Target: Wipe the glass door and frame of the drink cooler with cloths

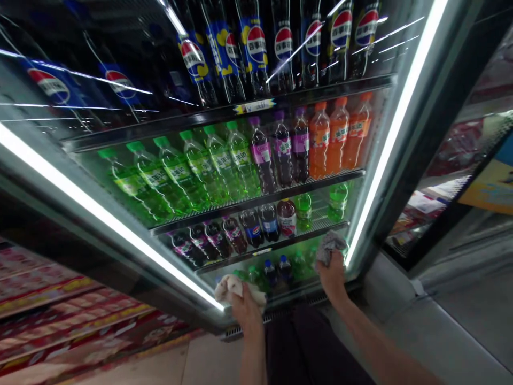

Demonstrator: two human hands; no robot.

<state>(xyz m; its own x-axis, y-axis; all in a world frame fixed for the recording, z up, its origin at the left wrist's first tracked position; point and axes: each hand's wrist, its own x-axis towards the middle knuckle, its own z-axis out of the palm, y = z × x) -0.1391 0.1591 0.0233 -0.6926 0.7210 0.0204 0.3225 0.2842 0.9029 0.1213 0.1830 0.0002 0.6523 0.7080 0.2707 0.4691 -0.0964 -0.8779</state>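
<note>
A lit drinks fridge with a glass front (256,211) fills the view. Low on its left side, my left hand (247,309) is closed on a whitish cloth (230,287), close to the glass by the left light strip. My right hand (332,272) is closed around a grey cloth (332,247) at the lower right, against or just in front of the glass. Behind that cloth stand a green soda bottle (337,202) and other drinks. The fingertips of both hands are partly hidden by the cloths.
Shelves hold cola bottles (256,45), green bottles (192,166), purple bottles (284,147) and orange bottles (340,136). Bright light strips (401,117) run down both sides. Red packaged goods (60,315) line the left. Tiled floor (216,358) lies below.
</note>
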